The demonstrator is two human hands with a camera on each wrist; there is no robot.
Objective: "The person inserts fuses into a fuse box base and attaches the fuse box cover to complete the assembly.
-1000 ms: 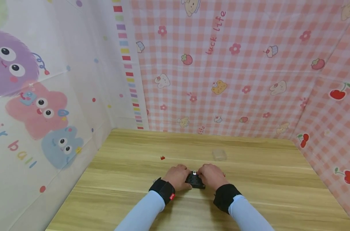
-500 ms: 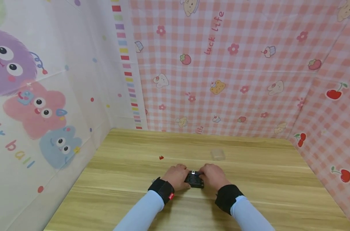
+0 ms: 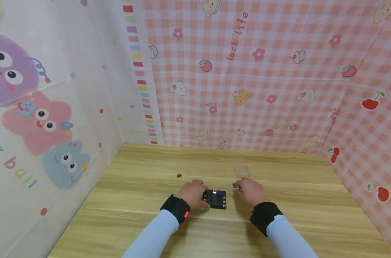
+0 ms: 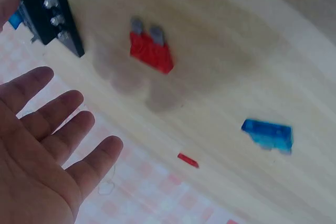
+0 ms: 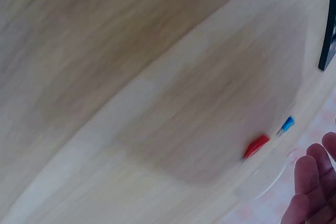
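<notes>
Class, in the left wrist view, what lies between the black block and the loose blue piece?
The left wrist view shows a red piece with two grey prongs there.

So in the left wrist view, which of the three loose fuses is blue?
It's the rightmost fuse in that view. The other two are red: the pronged fuse nearer the block, and the smaller-looking fuse lower down.

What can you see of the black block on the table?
The black block looks like plastic, roughly square, with dark recesses on top, shiny screw-like fittings along two sides and a bright metallic piece at its far edge. It lies flat on the table beside the left hand; exact contact is unclear.
</notes>
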